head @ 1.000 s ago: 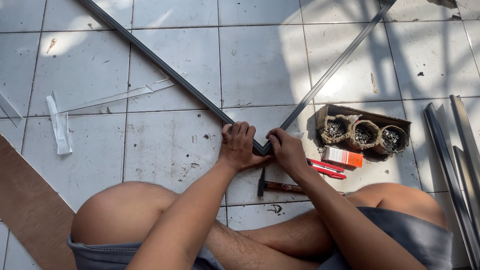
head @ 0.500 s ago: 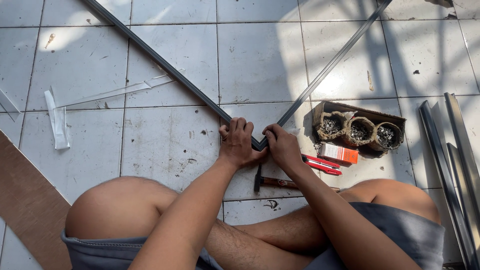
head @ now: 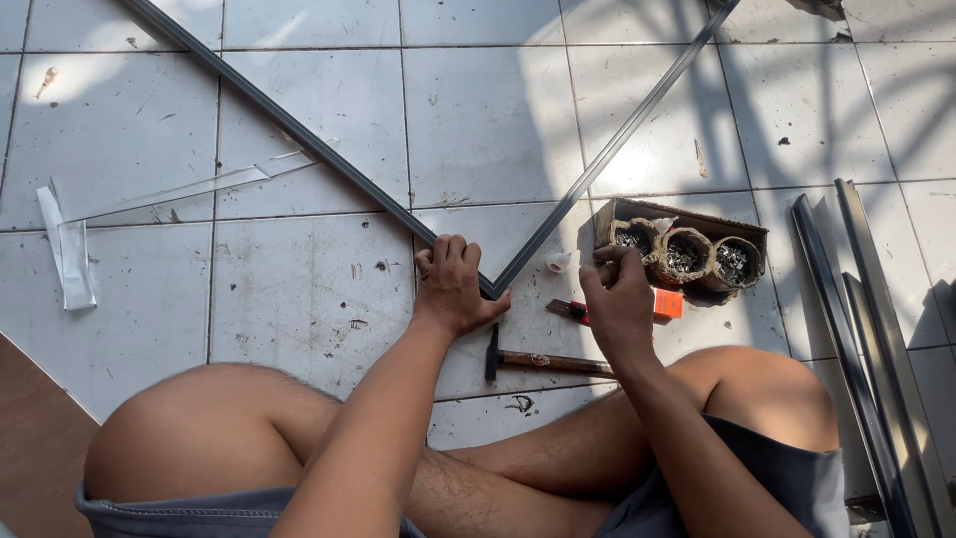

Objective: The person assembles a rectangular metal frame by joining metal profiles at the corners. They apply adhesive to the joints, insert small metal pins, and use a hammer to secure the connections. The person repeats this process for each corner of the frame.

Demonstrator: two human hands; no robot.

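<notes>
I sit cross-legged on a white tiled floor. Two dark metal frame bars point(head: 299, 134) point(head: 617, 139) meet in a V corner right in front of me. My left hand point(head: 453, 284) presses down on that corner, fingers curled over the left bar. My right hand point(head: 619, 294) is lifted off the corner and hovers by a cardboard box point(head: 687, 221) holding three round tubs of small nails or screws; its fingers are pinched together, and whether something tiny is between them cannot be made out. A hammer point(head: 543, 361) lies on the floor between my hands.
A red-handled tool point(head: 570, 311) and a small orange box point(head: 668, 303) lie by the tubs. Several metal profiles point(head: 866, 329) lie along the right. Clear plastic strips point(head: 169, 194) and white tape point(head: 70, 259) lie at the left, a brown board point(head: 35, 448) at the lower left.
My right hand left the frame corner and moved right toward the box of tubs. My left hand stayed on the corner. The hammer is now uncovered.
</notes>
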